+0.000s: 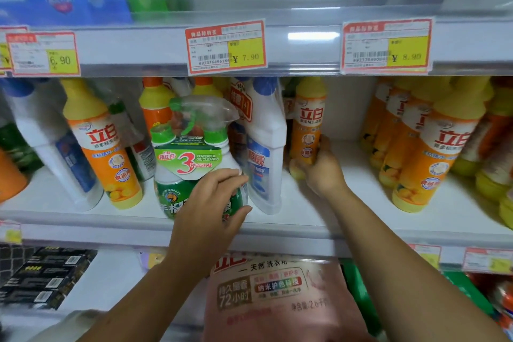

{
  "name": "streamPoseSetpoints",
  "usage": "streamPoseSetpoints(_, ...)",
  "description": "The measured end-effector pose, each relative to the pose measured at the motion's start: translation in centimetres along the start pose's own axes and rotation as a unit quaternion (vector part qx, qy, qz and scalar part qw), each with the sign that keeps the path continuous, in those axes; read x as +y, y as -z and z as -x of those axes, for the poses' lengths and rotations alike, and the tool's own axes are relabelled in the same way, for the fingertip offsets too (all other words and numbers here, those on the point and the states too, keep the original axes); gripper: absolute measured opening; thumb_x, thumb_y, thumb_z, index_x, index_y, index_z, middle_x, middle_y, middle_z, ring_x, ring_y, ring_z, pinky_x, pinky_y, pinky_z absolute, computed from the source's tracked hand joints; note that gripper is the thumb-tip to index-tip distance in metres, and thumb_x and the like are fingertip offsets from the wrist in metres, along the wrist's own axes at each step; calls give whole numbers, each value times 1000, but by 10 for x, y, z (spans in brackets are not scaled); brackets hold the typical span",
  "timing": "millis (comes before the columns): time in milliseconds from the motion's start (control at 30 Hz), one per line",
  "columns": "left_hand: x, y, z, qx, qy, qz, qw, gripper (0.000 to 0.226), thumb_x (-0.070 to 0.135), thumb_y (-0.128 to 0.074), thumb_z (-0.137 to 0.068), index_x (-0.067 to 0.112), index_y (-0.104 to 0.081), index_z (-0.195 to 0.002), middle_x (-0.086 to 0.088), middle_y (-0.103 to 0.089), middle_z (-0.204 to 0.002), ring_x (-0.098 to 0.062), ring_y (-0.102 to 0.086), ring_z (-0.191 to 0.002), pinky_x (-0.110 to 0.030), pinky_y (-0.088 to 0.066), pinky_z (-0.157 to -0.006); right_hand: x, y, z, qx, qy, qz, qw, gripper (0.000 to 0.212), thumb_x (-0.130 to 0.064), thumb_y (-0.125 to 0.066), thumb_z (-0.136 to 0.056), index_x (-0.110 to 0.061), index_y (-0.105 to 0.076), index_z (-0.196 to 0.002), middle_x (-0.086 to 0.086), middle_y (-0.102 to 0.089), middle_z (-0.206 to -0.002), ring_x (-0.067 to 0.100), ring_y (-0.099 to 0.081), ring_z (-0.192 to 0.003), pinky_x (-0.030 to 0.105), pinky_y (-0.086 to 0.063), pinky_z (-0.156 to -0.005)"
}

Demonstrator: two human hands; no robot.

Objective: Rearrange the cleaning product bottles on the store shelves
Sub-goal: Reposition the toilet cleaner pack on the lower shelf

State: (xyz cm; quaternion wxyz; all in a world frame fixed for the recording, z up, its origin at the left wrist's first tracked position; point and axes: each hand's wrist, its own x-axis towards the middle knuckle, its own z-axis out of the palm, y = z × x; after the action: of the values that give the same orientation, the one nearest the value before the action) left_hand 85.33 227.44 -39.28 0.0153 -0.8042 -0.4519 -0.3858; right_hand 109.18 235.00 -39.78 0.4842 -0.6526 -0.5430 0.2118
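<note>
The rearranging looks mid-way: the shelf holds a tidy row of orange bottles toward its right end, while the left half is a mix of white, orange and green bottles, so sorting remains. The left hand curls around the green spray twin-pack at the shelf's front edge. The right hand wraps the lower part of a lone orange bottle, upright toward the back, just beside a white bottle.
</note>
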Motion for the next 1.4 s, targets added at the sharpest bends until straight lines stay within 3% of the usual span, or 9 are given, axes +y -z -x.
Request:
streamPoseSetpoints(200,0,-3,-1,6,5,-8,1000,45,29,-73,-76,23,-59,-118,8,-53,-120,-9,-46,-112,-16,-31,-94,27,48,-11,105,-28,36,993,61,-17,-71,-82,-9,-40,-133,14,-55,-131,33,-53,-117,29,-37,-91)
streamPoseSetpoints(367,-1,-8,-5,22,-3,-11,1000,39,33,-66,-77,21,-61,-114,5,-56,-116,-13,-50,-108,-12,-28,-91,39,58,-33,102,-46,69,991,58,-20,-68,-85,-11,-39,-135,15,-54,-133,35,-51,-120,42,-40,-102)
streamPoseSetpoints(633,-4,-11,-6,41,-37,-19,998,40,37,-60,-79,17,-63,-113,0,-57,-115,-15,-51,-107,-13,-31,-94,48,47,-60,132,-58,92,985,67,-29,-63,-88,-17,-30,-144,11,-43,-144,32,-41,-130,39,-32,-109)
streamPoseSetpoints(933,-5,-12,-6,27,-42,-29,998,39,39,-60,-80,18,-63,-113,-1,-58,-116,-16,-50,-106,-13,-29,-94,50,41,-72,132,-71,27,988,69,-18,-68,-84,-15,-33,-143,12,-47,-141,30,-45,-127,38,-34,-107)
streamPoseSetpoints(1100,-6,-9,-4,31,-58,-14,998,39,38,-61,-81,16,-63,-114,-1,-57,-117,-15,-50,-109,-9,-26,-98,39,44,-52,140,-86,40,986,48,-18,-52,-95,-3,-35,-137,14,-48,-126,24,-46,-119,25,-31,-91)
streamPoseSetpoints(1167,-7,-7,-3,26,-61,4,998,39,35,-62,-81,17,-62,-115,0,-55,-120,-12,-49,-111,-10,-28,-98,30,47,-38,121,-95,75,985,47,-16,-52,-95,-1,-35,-136,19,-46,-132,32,-44,-123,30,-32,-96)
streamPoseSetpoints(1233,-6,-4,-1,19,-57,26,998,40,34,-63,-80,18,-60,-117,2,-53,-122,-8,-47,-114,-11,-30,-99,19,46,-18,93,-89,100,987,26,-10,-50,-94,4,-49,-116,27,-54,-114,39,-48,-119,37,-37,-93)
streamPoseSetpoints(1300,-3,-1,0,15,-46,44,998,41,34,-62,-80,19,-59,-118,4,-51,-124,-5,-45,-116,-9,-30,-99,4,39,10,66,-52,50,995,20,-14,-51,-95,2,-53,-107,21,-59,-105,35,-55,-109,32,-39,-83)
streamPoseSetpoints(1400,-5,6,3,29,-15,57,998,41,34,-59,-78,22,-58,-117,6,-50,-123,-7,-45,-116,-10,-28,-99,-28,22,49,-6,12,-120,993,45,-20,-57,-91,-19,-44,-134,2,-56,-130,14,-55,-116,25,-40,-93)
